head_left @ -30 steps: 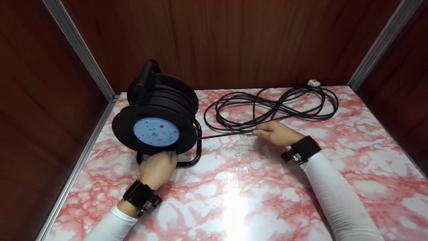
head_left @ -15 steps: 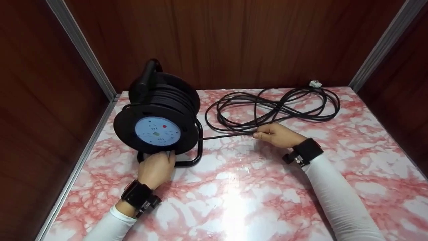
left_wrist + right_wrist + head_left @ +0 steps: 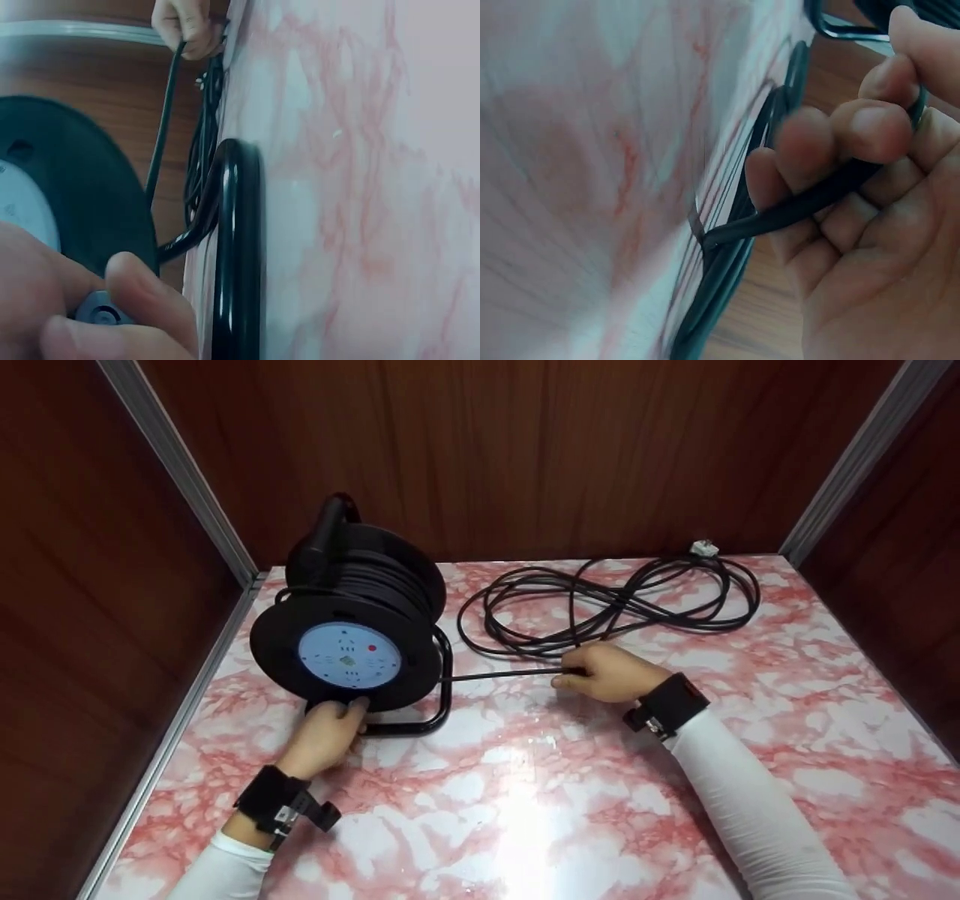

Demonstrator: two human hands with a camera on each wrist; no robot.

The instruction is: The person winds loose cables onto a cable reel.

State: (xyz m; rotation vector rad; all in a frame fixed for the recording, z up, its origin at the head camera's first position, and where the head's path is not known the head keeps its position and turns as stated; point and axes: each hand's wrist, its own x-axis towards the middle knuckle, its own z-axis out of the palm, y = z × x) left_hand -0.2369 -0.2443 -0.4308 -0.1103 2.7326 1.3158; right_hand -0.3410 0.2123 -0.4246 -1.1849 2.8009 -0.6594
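Observation:
A black cable reel [image 3: 274, 641] with a pale blue socket panel [image 3: 349, 655] stands upright on its tubular frame at the left. Below the panel, my left hand [image 3: 321, 737] grips the reel's small grey knob [image 3: 103, 309], fingers curled round it in the left wrist view. To the right, my right hand [image 3: 611, 673] holds the black cable [image 3: 502, 675], which runs taut to the reel. In the right wrist view the cable [image 3: 787, 211] crosses the palm under curled fingers. Much cable is wound on the drum [image 3: 382, 577].
Loose cable loops [image 3: 630, 598] lie behind my right hand, ending near a white plug [image 3: 703, 547] by the back wall. The pink marbled table [image 3: 480, 795] is bounded by brown wood-look panels [image 3: 525, 457] with metal corner strips.
The reel face has turned slightly clockwise, its red dot shifting right and down. My left hand has moved left along the reel's lower edge. My right hand has come slightly left and nearer.

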